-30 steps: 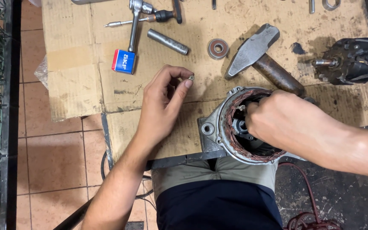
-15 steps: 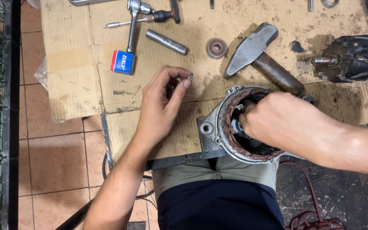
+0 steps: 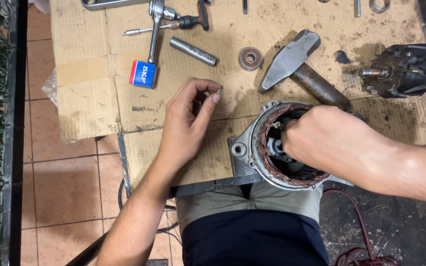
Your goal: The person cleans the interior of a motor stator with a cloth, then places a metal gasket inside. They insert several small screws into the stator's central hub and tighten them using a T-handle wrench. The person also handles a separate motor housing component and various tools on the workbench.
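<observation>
— Cardboard (image 3: 99, 98) is covering the bench, and the biggest piece on it, the aluminium alternator housing (image 3: 252, 152) with its copper windings (image 3: 272, 167), is sitting at the near edge, right against the person's lap.

— So it's opened up already?

— I'd say so: the rotor (image 3: 405, 71) is lying well apart at the far right, and the hammer (image 3: 297, 64), ratchet (image 3: 156, 24) and bearing (image 3: 250, 57) are lying out beyond it. Reassembly isn't looking finished.

— And the hands?

— The right hand (image 3: 326, 140) is reaching down into the housing, fingers curled; what they're gripping, I cannot tell. The left hand (image 3: 188, 123) is pinching a small nut (image 3: 219, 91) between thumb and forefinger, just left of the housing.
</observation>
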